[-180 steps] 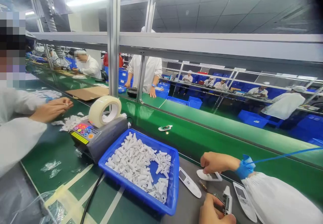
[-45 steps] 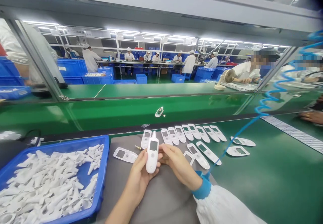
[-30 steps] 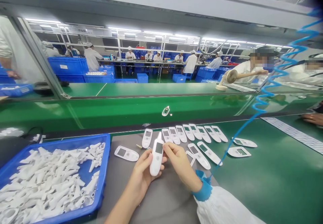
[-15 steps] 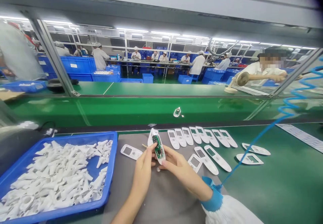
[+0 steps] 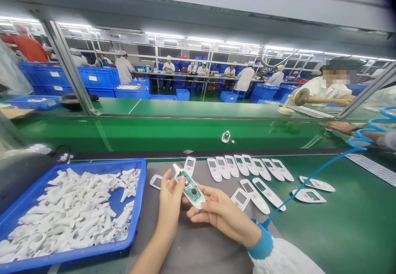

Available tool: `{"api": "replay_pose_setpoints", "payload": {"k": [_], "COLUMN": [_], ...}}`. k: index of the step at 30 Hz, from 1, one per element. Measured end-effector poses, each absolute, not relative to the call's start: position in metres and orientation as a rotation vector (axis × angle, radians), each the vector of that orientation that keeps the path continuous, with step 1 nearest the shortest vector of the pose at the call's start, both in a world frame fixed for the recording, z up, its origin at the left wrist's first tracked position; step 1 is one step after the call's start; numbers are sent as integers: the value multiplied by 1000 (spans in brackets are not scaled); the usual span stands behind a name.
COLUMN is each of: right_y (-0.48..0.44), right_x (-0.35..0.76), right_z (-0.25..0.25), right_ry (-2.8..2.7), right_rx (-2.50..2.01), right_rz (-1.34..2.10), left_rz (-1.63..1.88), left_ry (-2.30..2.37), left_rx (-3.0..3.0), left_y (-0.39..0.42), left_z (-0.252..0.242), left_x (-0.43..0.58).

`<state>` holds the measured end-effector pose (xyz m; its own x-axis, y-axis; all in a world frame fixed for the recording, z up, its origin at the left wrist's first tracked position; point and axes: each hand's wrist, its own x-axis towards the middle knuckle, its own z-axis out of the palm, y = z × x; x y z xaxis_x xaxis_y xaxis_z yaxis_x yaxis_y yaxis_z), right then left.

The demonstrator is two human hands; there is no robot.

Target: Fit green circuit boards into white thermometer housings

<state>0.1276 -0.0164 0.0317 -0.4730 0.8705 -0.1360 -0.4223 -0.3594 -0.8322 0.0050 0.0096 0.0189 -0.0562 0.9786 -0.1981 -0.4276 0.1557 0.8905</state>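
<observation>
Between my two hands is a white plastic housing (image 5: 198,203) with a green circuit board (image 5: 193,192) set inside, its narrow tip pointing up and left. My left hand (image 5: 171,193) pinches its upper end, the thumb lying on the board. At the lower end, my right hand (image 5: 219,210) grips the rounded edge; some of its fingers are hidden behind the part. Just behind the hands, a white cover with a window (image 5: 189,166) lies on the grey mat (image 5: 198,249). Another windowed cover (image 5: 155,182) sits partly behind my left hand.
A blue tray (image 5: 140,208) of white nozzle-shaped parts stands left. Several white covers (image 5: 244,167) lie in a row at right. A coiled blue cord (image 5: 312,171) crosses from my right wrist. On the green belt (image 5: 154,136) rests a small board assembly (image 5: 226,137). A co-worker's hand (image 5: 340,126) reaches in.
The housing has turned in my hands, its board now facing up more and its tip leaning left. The small assembly on the belt has shifted right. A co-worker's hand has appeared at right.
</observation>
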Motion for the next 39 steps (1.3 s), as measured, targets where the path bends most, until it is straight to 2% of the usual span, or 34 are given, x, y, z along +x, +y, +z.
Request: {"api": "replay_pose_setpoints", "payload": {"k": [5, 29, 39], "right_y": [-20, -19, -17], "right_x": [123, 115, 116], "right_z": [35, 18, 19], "right_ry": [-961, -1188, -709], "right_rx": [-714, -1087, -842], "right_rz": [1934, 1557, 1679], "left_rz": [1183, 1175, 1306], "left_ry": [839, 984, 905], "left_rx": [667, 1038, 841], "left_y": [10, 8, 9], "left_z": [17, 33, 20], "left_x": [0, 1, 4]}}
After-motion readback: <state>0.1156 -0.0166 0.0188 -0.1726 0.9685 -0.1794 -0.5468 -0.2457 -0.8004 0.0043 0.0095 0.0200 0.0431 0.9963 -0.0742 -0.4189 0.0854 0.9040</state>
